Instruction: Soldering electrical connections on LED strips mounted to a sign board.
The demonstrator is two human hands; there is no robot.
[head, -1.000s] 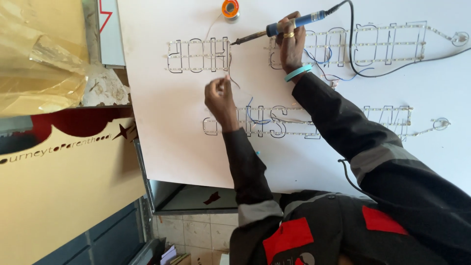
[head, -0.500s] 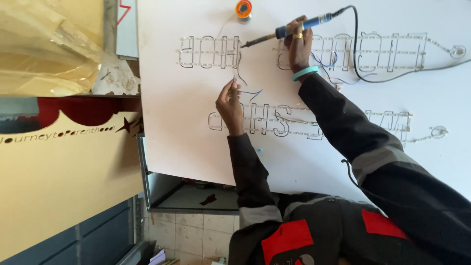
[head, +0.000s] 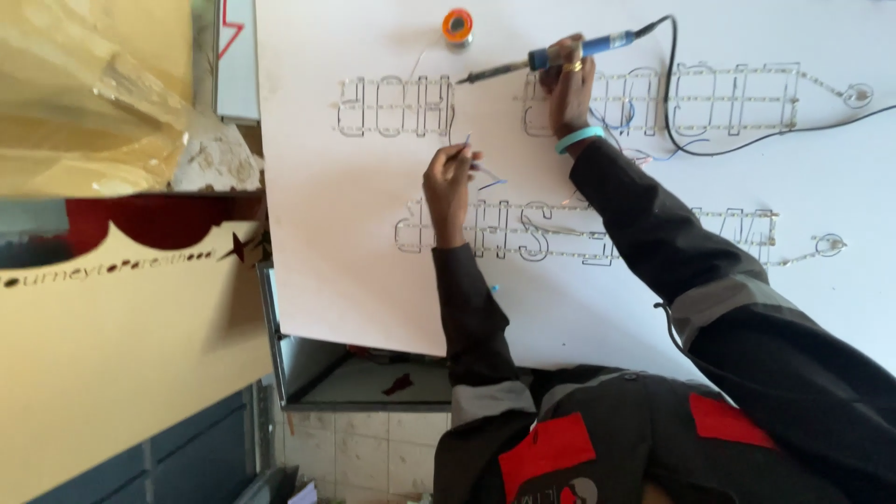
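A white board (head: 355,261) carries outlined letter shapes (head: 397,105) made of small lights and wire. My right hand (head: 567,89) grips a blue-handled soldering iron (head: 551,60), its tip pointing left toward the end of the upper letter row. Lower down, my left hand (head: 448,182) pinches a thin wire (head: 485,175) between the two letter rows. A black cord (head: 709,140) runs from the iron across the board to the right. A teal band sits on my right wrist.
An orange solder spool (head: 457,25) lies at the board's top edge. Crumpled clear plastic (head: 103,103) and a cream cut-out panel (head: 121,327) with a red strip sit left of the board. Below the board are a metal frame and tiled floor (head: 373,439).
The view has drifted slightly, so the board sits a little further right. Both hands keep their places on the board, iron tip still near the upper letters.
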